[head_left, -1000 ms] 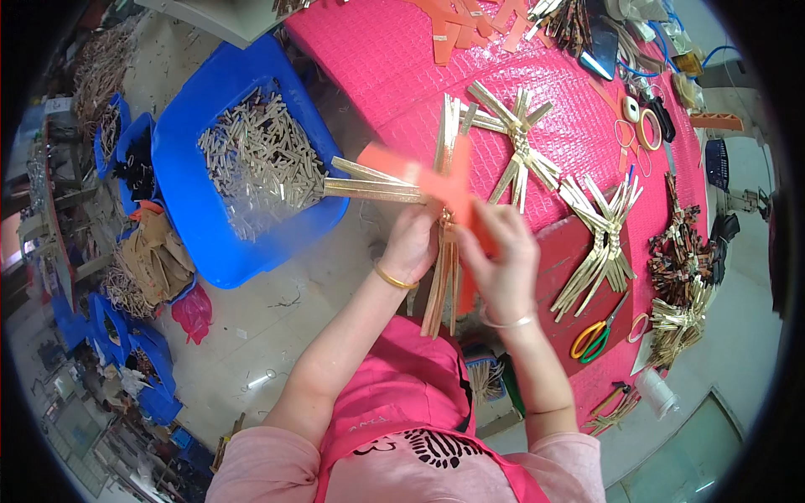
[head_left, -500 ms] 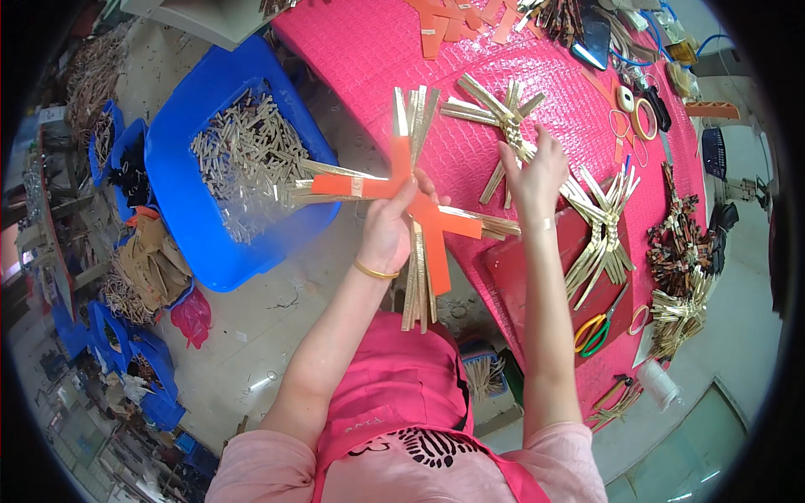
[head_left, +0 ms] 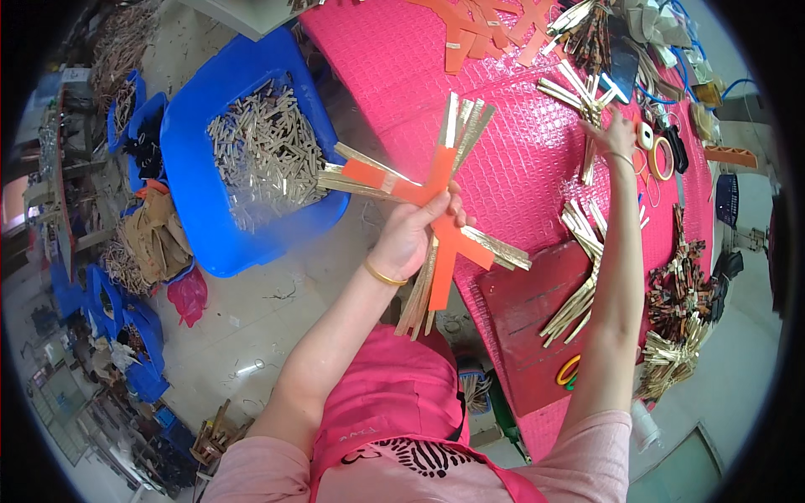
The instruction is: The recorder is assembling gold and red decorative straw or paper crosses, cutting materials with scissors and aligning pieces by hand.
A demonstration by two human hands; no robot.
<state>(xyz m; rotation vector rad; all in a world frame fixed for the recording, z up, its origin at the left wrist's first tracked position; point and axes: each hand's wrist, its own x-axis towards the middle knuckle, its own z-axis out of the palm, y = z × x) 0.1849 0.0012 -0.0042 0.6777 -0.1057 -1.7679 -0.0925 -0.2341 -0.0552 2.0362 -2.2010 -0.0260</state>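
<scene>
My left hand [head_left: 404, 239] is closed around the middle of an orange cross-shaped card [head_left: 447, 268], together with bundles of flat gold strips [head_left: 417, 298] that stick out behind its arms. They are held up off the table, near its left edge. Farther right, my right hand [head_left: 616, 138] reaches over the pink table, thumb and fingers apart, at a crossed bunch of gold strips [head_left: 588, 105] that it touches. A second crossed gold bunch [head_left: 574, 293] lies on a dark red board [head_left: 521, 306], partly hidden under my right forearm.
A blue bin [head_left: 186, 201] of short gold pieces stands left of the pink table [head_left: 503, 151]. Orange card pieces [head_left: 495, 33] lie at the far edge. A tape roll [head_left: 662, 158] and dark strip bundles [head_left: 683, 268] are at right; scissors [head_left: 568, 370] rest on the board.
My right hand has moved right and away from me, and the crossed gold bunch beside it has shifted the same way. The card in my left hand has tilted slightly.
</scene>
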